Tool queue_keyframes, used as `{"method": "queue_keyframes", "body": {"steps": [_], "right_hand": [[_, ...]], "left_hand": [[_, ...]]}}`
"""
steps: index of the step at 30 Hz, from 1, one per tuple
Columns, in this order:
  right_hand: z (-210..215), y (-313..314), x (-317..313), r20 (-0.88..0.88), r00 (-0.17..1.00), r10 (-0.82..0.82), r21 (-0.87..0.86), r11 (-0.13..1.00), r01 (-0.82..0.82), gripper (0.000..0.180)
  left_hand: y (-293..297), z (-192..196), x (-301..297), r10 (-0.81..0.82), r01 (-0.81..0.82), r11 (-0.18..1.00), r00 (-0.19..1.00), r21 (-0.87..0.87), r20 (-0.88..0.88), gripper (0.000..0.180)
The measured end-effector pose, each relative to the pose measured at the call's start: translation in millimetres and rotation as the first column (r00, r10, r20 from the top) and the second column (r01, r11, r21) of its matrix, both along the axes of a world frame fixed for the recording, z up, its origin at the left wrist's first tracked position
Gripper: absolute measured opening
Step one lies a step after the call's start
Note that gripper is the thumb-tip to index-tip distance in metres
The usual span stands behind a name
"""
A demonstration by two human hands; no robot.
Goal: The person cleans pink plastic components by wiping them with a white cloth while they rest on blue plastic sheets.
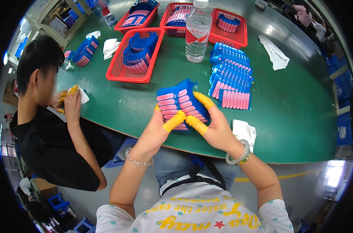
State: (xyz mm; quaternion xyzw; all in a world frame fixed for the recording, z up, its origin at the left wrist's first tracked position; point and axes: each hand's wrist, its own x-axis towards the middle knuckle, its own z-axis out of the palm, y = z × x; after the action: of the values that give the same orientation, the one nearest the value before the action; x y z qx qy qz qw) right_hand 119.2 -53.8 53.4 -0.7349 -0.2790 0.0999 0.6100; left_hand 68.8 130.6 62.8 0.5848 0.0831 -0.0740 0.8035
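Both my hands hold one stack of blue plastic holders with pink strips (180, 104), just above the near edge of the green table (293, 116). My left hand (161, 126) grips the stack's left side, its thumb in a yellow finger cot across the front. My right hand (211, 122) grips the right side, with yellow cots on the thumb and a finger. A beaded bracelet is on my left wrist, a pale bangle on my right.
A fanned pile of the same blue and pink pieces (231, 77) lies to the right. A water bottle (198, 33) and several red baskets (132, 58) stand behind. White cloths (244, 132) lie about. A person in black (48, 128) works at the left.
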Motion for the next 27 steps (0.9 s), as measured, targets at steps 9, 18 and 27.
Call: {"method": "queue_keyframes", "body": {"steps": [9,18,27], "right_hand": [[-4,-11,5,0.268,0.924,0.271,-0.171,0.958,-0.232,0.067],[2,-15,17,0.131,0.988,0.081,-0.211,0.976,-0.052,0.073],[11,-13,16,0.668,0.638,0.383,-0.595,0.79,0.148,0.055]], "left_hand": [[-23,-12,-2,0.028,-0.051,0.936,0.997,-0.347,-0.073,0.044],[-22,-10,-11,0.176,-0.172,0.981,0.984,-0.086,0.038,0.061],[-4,-6,-27,-0.394,-0.218,-0.048,0.901,0.975,0.182,0.075]]}}
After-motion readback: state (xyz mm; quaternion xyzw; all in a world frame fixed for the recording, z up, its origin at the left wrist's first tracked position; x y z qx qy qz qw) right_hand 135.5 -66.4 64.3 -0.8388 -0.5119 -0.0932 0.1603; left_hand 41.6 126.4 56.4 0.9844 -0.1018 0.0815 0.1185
